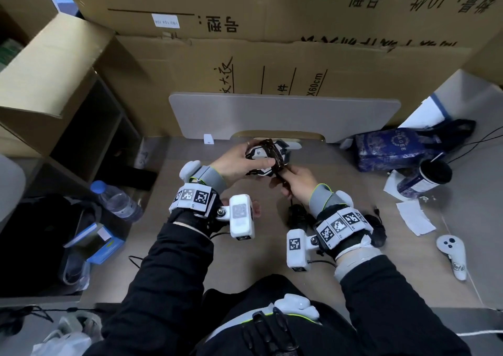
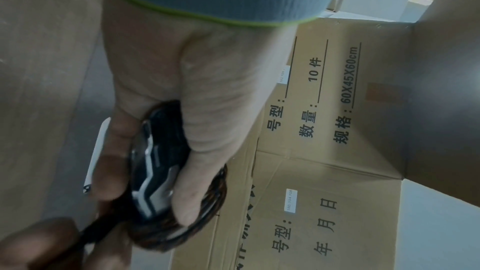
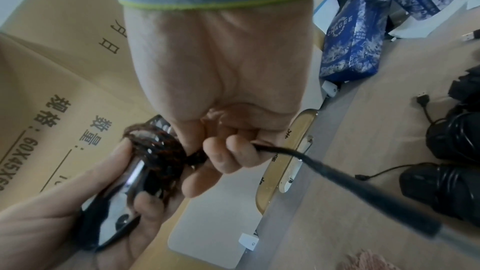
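Mouse (image 1: 260,154) gripped in my left hand (image 1: 234,162), braided cable (image 3: 311,161) pinched in my right hand (image 1: 296,184); I'd keep it taut, laying each turn beside the last.

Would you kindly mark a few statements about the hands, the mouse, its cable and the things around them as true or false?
1. The left hand holds the black and silver mouse. True.
2. The braided cable is wound round the mouse in several turns. True.
3. The right hand lies flat and empty on the desk. False: its fingers are curled round the cable, just below the mouse.
4. The blue bag stands to the left of the hands. False: it is on the right, beside a dark cup.
5. A water bottle with a blue cap is to the left of the hands. True.
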A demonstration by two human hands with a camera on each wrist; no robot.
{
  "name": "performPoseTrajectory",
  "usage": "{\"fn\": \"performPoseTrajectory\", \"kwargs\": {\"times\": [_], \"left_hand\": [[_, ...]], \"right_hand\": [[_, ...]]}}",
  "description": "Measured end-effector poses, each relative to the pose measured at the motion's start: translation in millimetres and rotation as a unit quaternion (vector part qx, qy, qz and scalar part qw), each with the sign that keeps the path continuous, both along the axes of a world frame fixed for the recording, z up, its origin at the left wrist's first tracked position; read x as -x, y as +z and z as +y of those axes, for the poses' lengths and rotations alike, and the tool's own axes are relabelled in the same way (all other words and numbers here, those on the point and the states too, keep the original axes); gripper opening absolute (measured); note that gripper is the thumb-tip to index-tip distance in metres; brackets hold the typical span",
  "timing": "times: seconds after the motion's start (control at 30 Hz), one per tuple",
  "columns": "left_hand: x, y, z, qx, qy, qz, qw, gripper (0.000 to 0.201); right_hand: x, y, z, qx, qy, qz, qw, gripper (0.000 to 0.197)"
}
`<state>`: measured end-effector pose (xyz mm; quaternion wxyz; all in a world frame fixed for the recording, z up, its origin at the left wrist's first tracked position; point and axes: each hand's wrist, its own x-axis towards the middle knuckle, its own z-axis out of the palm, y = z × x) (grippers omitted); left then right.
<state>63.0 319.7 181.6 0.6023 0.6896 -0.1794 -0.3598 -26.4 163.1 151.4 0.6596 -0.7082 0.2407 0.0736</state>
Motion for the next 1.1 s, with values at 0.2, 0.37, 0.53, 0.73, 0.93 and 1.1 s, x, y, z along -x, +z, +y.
{"fn": "performPoseTrajectory", "kwargs": {"times": [0.2, 0.37, 0.53, 0.73, 0.93, 1.1], "left_hand": [[-8, -13, -4, -0.003, 0.173, -0.021, 0.985, 0.056], [-5, -19, -5, -0.1, 0.083, -0.119, 0.984, 0.06], [8, -14, -15, -0.167, -0.101, -0.135, 0.971, 0.042], [23, -31, -25, -0.109, -0.085, -0.095, 0.986, 0.03], [43, -60, -31, -0.031, 0.058, 0.197, 0.978, 0.031], [56, -82, -44, -0.035, 0.072, 0.313, 0.946, 0.038]], "right_hand": [[5, 5, -4, 0.042, 0.087, 0.032, 0.995, 0.026], [-2, 33, -13, 0.245, 0.135, -0.013, 0.96, 0.027], [-1, 34, -19, 0.235, 0.026, -0.087, 0.968, 0.021], [6, 16, -23, 0.092, -0.047, -0.101, 0.99, 0.025], [16, -25, -41, 0.074, -0.167, -0.096, 0.978, 0.026], [41, -52, -40, -0.011, -0.048, -0.041, 0.998, 0.049]]}}
